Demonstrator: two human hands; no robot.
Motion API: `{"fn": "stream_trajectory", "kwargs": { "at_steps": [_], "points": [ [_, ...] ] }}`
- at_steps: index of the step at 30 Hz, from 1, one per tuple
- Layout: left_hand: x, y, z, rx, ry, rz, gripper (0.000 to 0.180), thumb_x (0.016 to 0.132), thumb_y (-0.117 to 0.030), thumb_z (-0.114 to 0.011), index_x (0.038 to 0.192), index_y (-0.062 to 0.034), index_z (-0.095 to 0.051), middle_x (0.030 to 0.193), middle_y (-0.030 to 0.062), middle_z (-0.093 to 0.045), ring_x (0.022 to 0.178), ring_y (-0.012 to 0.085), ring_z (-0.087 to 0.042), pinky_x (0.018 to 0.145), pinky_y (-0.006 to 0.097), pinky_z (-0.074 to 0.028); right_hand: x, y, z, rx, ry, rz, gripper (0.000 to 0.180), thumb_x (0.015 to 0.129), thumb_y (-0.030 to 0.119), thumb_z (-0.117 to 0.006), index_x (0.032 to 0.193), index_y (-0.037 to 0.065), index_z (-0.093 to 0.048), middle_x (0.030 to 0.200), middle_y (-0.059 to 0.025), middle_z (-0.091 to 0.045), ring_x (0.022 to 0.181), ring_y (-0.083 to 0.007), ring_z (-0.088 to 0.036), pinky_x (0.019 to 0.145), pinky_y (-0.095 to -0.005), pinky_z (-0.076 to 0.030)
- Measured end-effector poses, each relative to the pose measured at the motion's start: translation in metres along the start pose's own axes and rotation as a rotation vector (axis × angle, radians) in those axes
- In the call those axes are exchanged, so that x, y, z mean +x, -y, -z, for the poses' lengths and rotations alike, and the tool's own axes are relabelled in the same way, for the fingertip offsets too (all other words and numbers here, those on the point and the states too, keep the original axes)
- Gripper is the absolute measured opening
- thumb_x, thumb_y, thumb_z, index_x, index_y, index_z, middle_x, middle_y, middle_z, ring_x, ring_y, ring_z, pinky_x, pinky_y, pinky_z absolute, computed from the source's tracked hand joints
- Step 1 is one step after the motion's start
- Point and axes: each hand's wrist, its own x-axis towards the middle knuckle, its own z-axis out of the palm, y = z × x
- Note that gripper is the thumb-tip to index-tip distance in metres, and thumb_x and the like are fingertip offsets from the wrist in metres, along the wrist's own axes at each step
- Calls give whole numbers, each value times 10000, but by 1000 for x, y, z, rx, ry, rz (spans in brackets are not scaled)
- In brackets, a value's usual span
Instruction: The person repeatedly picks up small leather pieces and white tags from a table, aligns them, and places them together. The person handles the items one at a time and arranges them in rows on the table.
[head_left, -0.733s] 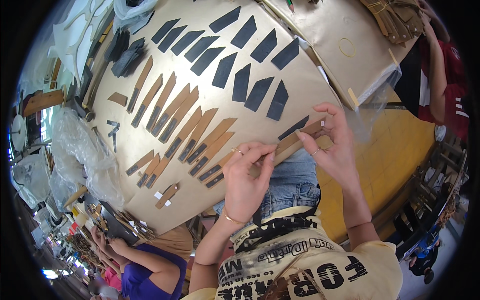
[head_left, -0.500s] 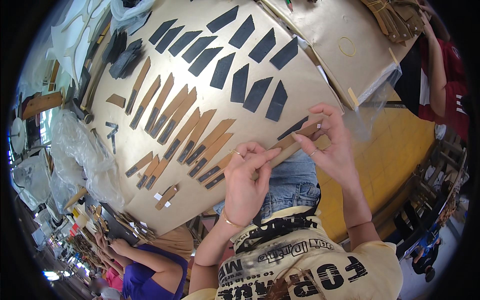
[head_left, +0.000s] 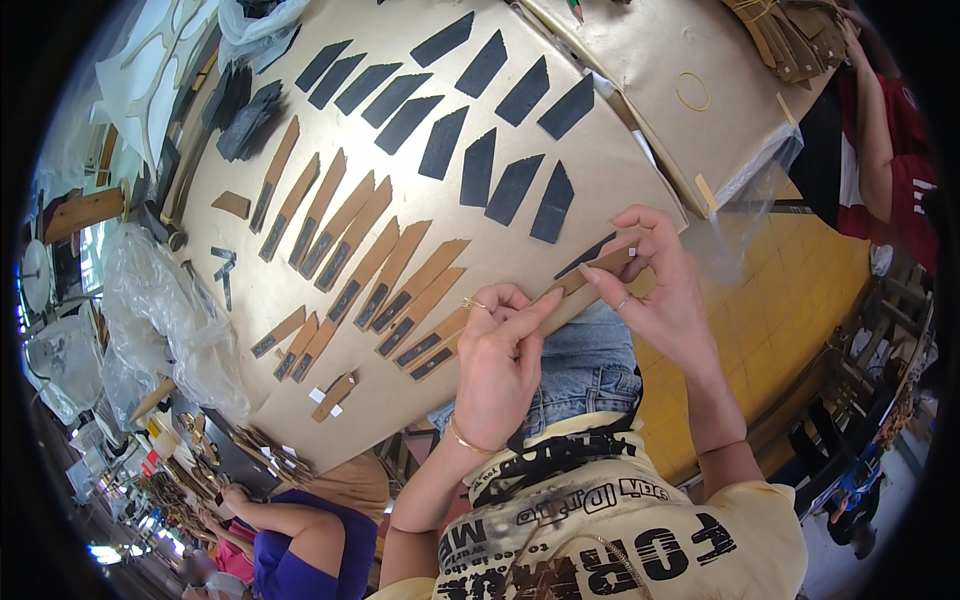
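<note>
Tabletop (head_left: 600, 190): nine black pieces (head_left: 478, 167)

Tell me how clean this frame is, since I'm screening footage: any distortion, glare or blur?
Head view: strong fisheye bending of the board edges, black corners; bright washed-out area at the left rim; left hand, right hand and tan strip reasonably sharp.

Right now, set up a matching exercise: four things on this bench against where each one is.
Things:
1. tan strip
2. black pieces
3. yellow rubber band
4. clear plastic bag

Places:
A. on the far board
B. rows across the top of the big board
C. at the big board's left edge
D. between left hand and right hand

Pairs: 1-D, 2-B, 3-A, 4-C
</note>
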Motion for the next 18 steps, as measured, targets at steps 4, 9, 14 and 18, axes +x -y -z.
{"fn": "stream_trajectory", "kwargs": {
  "at_steps": [4, 9, 14, 18],
  "points": [
    [0, 1, -1, -4, 12, 22, 454, 773, 164, -586, 1142, -56, -733, 981, 122, -528, 738, 207, -558, 684, 316, -483, 0, -2, -1, 20, -1, -36, 488, 829, 56, -756, 1229, 59, -478, 856, -78, -687, 704, -128, -631, 628, -249, -489],
    [0, 0, -1, 10, 15, 22, 468, 764, 169, -586, 1148, -56, -731, 972, 121, -520, 746, 211, -555, 689, 317, -483, 0, -4, -2, 27, -3, -25, 502, 832, 48, -751, 1241, 60, -461, 849, -79, -687, 701, -125, -631, 625, -248, -487],
    [1, 0, -2, 12, 14, 22, 476, 761, 173, -585, 1153, -55, -729, 971, 119, -514, 749, 211, -554, 695, 320, -486, 1, -3, -3, 33, -8, -55, 516, 818, 58, -770, 1231, 62, -461, 860, -70, -694, 692, -107, -614, 626, -236, -474],
    [0, -3, -6, 70, -22, 12, 443, 789, 159, -590, 1146, -60, -734, 954, 106, -521, 735, 195, -552, 696, 288, -475, -1, -2, -3, 30, -3, -77, 521, 816, 60, -774, 1230, 55, -459, 859, -71, -690, 687, -109, -615, 623, -240, -480]
  ]
}}
